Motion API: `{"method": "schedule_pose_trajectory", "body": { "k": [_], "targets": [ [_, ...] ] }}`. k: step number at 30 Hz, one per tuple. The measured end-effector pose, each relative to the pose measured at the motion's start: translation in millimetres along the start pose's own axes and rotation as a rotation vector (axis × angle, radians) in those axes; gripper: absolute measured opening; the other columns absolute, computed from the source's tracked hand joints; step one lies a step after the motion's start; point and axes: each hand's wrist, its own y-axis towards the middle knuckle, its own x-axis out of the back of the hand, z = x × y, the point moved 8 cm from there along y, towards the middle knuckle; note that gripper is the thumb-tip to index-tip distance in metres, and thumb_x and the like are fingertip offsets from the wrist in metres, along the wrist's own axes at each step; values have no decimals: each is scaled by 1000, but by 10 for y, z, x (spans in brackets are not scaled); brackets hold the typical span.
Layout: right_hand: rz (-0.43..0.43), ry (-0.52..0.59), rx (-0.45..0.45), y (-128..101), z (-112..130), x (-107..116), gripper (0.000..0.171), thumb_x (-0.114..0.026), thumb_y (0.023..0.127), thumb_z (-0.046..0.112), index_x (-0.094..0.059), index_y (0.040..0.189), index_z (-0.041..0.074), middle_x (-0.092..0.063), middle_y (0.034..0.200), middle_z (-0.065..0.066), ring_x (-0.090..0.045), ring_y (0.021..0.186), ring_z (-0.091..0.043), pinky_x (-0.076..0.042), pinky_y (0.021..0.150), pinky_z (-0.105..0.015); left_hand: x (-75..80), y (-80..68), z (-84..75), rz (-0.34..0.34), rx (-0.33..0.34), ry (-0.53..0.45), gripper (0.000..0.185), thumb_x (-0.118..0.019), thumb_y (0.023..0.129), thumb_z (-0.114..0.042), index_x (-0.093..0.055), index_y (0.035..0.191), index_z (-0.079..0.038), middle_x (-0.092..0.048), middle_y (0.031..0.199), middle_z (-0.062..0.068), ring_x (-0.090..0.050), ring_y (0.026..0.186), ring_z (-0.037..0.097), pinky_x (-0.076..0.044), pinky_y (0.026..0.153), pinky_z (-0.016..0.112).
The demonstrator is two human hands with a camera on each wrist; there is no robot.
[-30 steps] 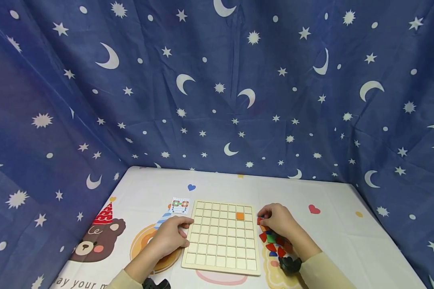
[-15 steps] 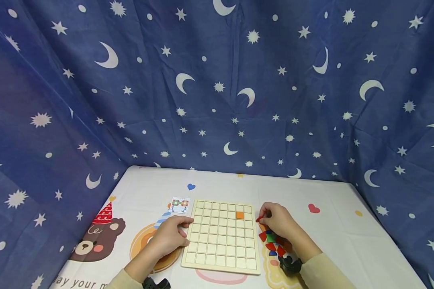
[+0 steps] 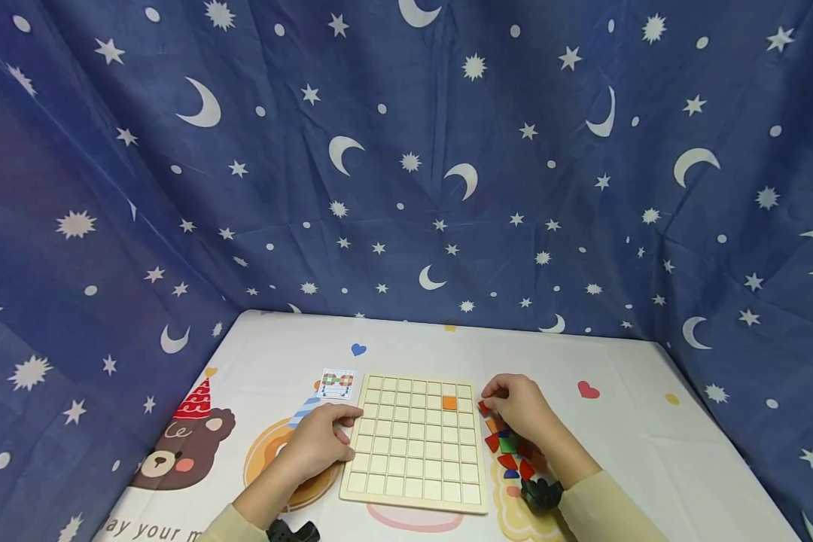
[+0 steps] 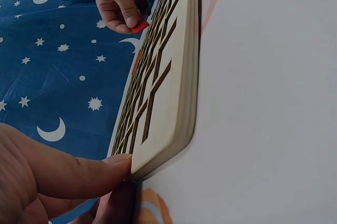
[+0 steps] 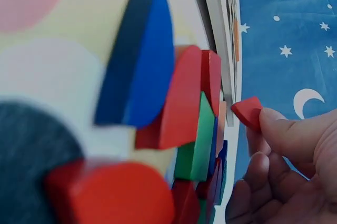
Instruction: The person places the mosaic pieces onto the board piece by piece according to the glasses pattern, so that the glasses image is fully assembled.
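The right hand (image 3: 518,410) pinches a small red piece (image 5: 247,112) between thumb and fingertips, just off the right edge of the wooden grid board (image 3: 416,444), near its far corner. In the right wrist view the red piece sits at the tip of the thumb, close to the board's edge but apart from it; the left wrist view shows the same red piece (image 4: 139,26) held beside the board's rim (image 4: 174,103). Whether the piece touches the board is hard to tell from the head view.

The left hand (image 3: 318,440) rests at the board's left edge, fingers curled, with the thumb (image 4: 79,174) pressed against the board's near corner and a finger under or beside it, so it grips the board's side.

Under and just behind the right hand lies a pile of coloured pieces (image 3: 511,452) on the tabletop, touching one another: red, green, orange and blue shapes. Up close, a blue half-round piece (image 5: 139,60) leans on red pieces (image 5: 181,103) and a green one (image 5: 197,142).

On the board, one orange square (image 3: 450,403) fills a cell in the second row from the far edge, second column from the right. The other cells show bare wood.

A small pattern card (image 3: 336,384) lies just beyond the board's far left corner. The tabletop (image 3: 650,452) wears a pale cloth printed with a bear (image 3: 183,444), hearts and rings. A blue curtain (image 3: 406,165) with moons and stars hangs behind and to both sides.
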Motion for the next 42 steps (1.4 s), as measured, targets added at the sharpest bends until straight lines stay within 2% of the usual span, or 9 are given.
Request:
{"method": "schedule_pose_trajectory", "body": {
  "k": [3, 9, 17, 23, 26, 29, 33, 42],
  "targets": [
    [-3, 25, 0, 9, 37, -6, 7, -77, 97, 5, -78, 95, 11, -71, 89, -3, -62, 79, -19, -62, 73, -29, 3, 3, 0, -4, 6, 3, 69, -85, 66, 17, -75, 130, -6, -66, 109, 8, -61, 81, 17, -54, 65, 29],
    [2, 34, 57, 68, 132, -46, 11, -77, 96, 3, -78, 91, 13, -72, 87, -1, -62, 79, -18, -58, 69, -28, 2, 8, -1, -10, 9, -1, 70, -84, 65, 18, -76, 130, -5, -66, 108, 7, -62, 80, 17, -54, 63, 29],
    [8, -15, 90, 137, 204, -145, 17, -76, 95, 0, -78, 90, 16, -72, 87, 0, -61, 82, -18, -55, 73, -30, -1, 1, -19, -3, 1, -12, 69, -84, 65, 17, -75, 130, -4, -66, 108, 8, -62, 80, 18, -54, 64, 28],
    [46, -55, 115, 150, 233, -211, 24, -75, 94, -6, -81, 95, 17, -75, 97, -2, -62, 92, -17, -59, 86, -36, -3, -2, -29, -2, 0, -9, 69, -83, 65, 18, -76, 130, -5, -66, 109, 8, -62, 81, 18, -54, 64, 28],
    [45, -54, 120, 156, 243, -214, 24, -75, 93, -6, -81, 99, 16, -74, 96, 0, -62, 91, -17, -59, 87, -37, -3, 1, -32, -5, 0, -8, 70, -84, 64, 17, -76, 130, -5, -66, 109, 8, -62, 81, 17, -53, 63, 28],
    [33, -45, 111, 163, 240, -209, 22, -78, 92, -4, -81, 99, 16, -73, 91, 1, -62, 86, -16, -57, 83, -33, 4, 2, -36, -10, -3, -9, 70, -84, 64, 17, -75, 130, -5, -66, 109, 9, -62, 80, 17, -53, 63, 28],
    [27, -41, 93, 170, 217, -219, 17, -82, 90, 1, -81, 92, 18, -71, 87, 2, -60, 83, -16, -54, 78, -30, 6, 3, -34, -12, -6, -13, 70, -84, 64, 18, -75, 130, -4, -66, 108, 9, -62, 80, 17, -54, 63, 27],
    [22, -45, 101, 181, 212, -242, 16, -83, 90, 2, -80, 94, 17, -72, 87, 2, -59, 81, -16, -53, 77, -32, -7, 7, -6, -10, 0, -21, 70, -83, 64, 18, -75, 130, -4, -66, 109, 9, -62, 81, 18, -54, 64, 27]
  ]
}}
